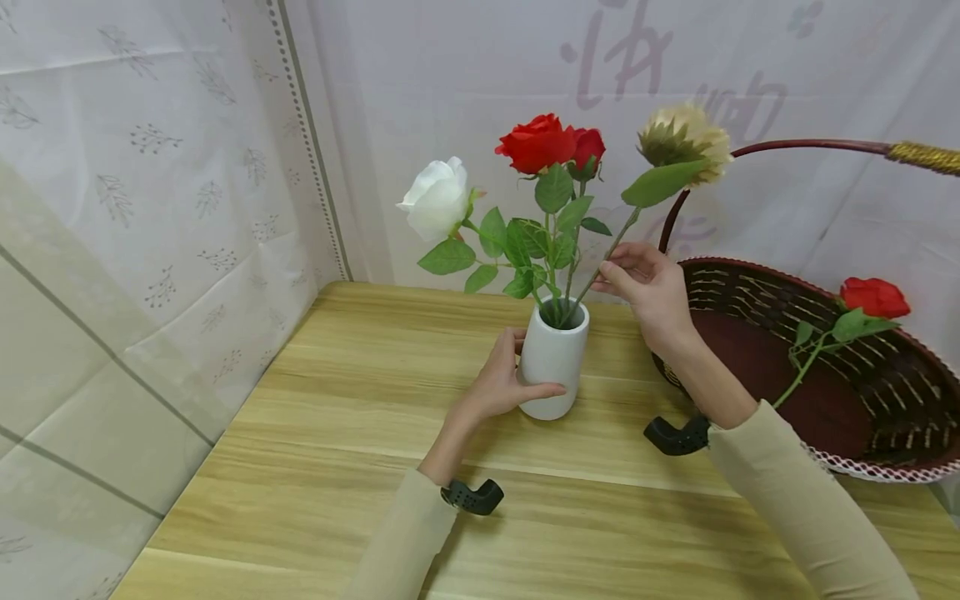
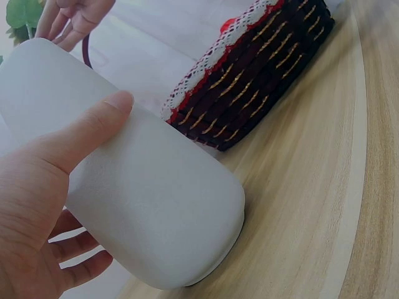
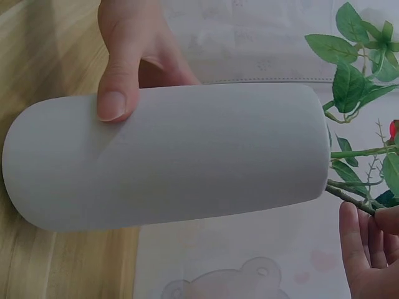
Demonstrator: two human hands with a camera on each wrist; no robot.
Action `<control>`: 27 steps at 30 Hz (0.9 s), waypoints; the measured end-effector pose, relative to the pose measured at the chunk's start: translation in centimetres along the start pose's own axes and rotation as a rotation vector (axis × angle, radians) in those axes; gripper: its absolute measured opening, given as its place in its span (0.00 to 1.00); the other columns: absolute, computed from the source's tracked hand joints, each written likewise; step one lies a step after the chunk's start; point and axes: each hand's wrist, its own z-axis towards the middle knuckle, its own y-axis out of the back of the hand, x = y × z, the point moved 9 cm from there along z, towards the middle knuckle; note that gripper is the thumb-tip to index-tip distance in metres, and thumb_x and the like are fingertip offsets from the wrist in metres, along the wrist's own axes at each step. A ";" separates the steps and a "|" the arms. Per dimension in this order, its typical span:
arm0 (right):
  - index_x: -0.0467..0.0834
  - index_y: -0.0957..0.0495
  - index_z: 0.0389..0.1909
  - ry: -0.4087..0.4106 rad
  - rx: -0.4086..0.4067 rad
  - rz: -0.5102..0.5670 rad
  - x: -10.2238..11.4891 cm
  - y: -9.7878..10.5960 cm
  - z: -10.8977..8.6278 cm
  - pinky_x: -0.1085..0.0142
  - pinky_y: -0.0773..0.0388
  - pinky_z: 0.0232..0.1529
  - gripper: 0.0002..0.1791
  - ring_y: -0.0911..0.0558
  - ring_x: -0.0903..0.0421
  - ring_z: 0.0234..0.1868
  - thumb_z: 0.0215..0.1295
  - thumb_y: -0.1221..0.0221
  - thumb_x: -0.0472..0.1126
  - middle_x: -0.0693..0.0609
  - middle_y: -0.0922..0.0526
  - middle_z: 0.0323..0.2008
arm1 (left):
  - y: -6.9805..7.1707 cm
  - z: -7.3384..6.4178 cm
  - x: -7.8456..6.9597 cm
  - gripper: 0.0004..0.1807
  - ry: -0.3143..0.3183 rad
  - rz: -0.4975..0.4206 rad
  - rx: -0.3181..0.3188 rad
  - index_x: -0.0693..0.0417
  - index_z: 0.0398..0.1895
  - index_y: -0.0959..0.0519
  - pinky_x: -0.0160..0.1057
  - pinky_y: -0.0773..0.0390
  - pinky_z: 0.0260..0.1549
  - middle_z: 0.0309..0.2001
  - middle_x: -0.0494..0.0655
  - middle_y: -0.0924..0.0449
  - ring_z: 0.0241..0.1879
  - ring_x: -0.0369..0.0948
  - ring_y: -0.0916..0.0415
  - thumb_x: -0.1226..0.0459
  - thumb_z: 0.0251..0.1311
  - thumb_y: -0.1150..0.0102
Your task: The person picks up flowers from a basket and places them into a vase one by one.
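A white vase (image 1: 553,367) stands upright on the wooden table, and my left hand (image 1: 497,379) holds it around its side, thumb across the front. In the left wrist view that thumb (image 2: 93,131) lies against the smooth white wall. My right hand (image 1: 648,287) pinches the stem of a cream flower (image 1: 686,146), whose lower end is inside the vase mouth and which leans right. A white rose (image 1: 437,200) leans left from the vase, with two red roses (image 1: 542,143) upright in the middle. The stem ends inside the vase are hidden.
To the right sits a dark woven basket (image 1: 750,275) with a lace-trimmed rim and a tall arched handle (image 1: 810,145). One red rose (image 1: 873,298) lies in it. Patterned cloth (image 1: 150,167) hangs behind and at the left of the table (image 1: 315,467).
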 end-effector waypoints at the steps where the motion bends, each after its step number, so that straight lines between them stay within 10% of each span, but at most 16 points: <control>1: 0.34 0.25 0.43 -0.008 -0.003 -0.010 -0.1 0.0 -0.1 0.64 0.17 0.43 0.06 0.15 0.56 0.34 0.69 0.41 0.25 0.50 0.21 0.34 | 0.0 0.0 0.0 0.49 0.000 0.000 0.000 0.51 0.66 0.41 0.47 0.26 0.52 0.60 0.48 0.35 0.56 0.42 0.32 0.52 0.47 0.19; 27: 0.36 0.26 0.46 -0.103 0.007 -0.008 -1.6 -0.2 -0.2 0.65 0.17 0.44 0.09 0.14 0.56 0.34 0.69 0.37 0.32 0.47 0.20 0.36 | 0.0 -0.1 0.0 0.49 0.000 -0.006 0.001 0.50 0.67 0.41 0.47 0.26 0.53 0.61 0.47 0.36 0.56 0.42 0.32 0.51 0.47 0.19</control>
